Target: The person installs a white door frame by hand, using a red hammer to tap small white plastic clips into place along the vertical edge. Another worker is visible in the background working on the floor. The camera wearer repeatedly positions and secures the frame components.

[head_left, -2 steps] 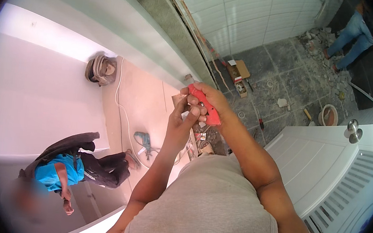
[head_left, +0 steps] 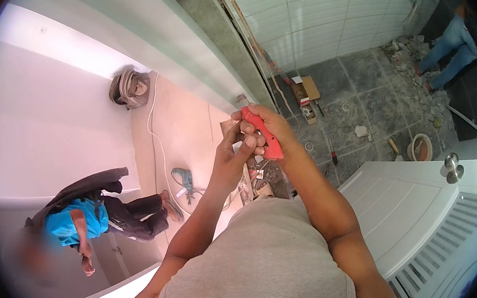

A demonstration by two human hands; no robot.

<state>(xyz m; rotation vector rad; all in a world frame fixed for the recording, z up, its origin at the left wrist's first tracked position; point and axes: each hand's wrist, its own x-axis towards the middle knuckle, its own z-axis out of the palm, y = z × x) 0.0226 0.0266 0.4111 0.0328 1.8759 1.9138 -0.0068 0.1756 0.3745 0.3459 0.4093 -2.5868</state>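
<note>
A red-handled tool (head_left: 264,134), curved and widening at its near end, is held out in front of my chest. Its exact kind I cannot make out. My right hand (head_left: 275,124) wraps its far part from the right, with the thumb lying along the top. From the left, my left hand (head_left: 237,152) has its fingers curled and pressed against the side of the handle, closed on it too. Between those fingertips a small dark spot shows on the handle. Past the far end of the handle is a greyish piece (head_left: 242,100); whether it belongs to the tool I cannot tell.
A white door (head_left: 394,204) with a metal knob stands at right. Ahead, dusty grey tiles hold rubble (head_left: 411,59), a bucket (head_left: 420,148) and an open box (head_left: 305,92). Left are a power drill (head_left: 184,183), a backpack (head_left: 131,88) and a person (head_left: 79,223); another person (head_left: 452,46) stands far right.
</note>
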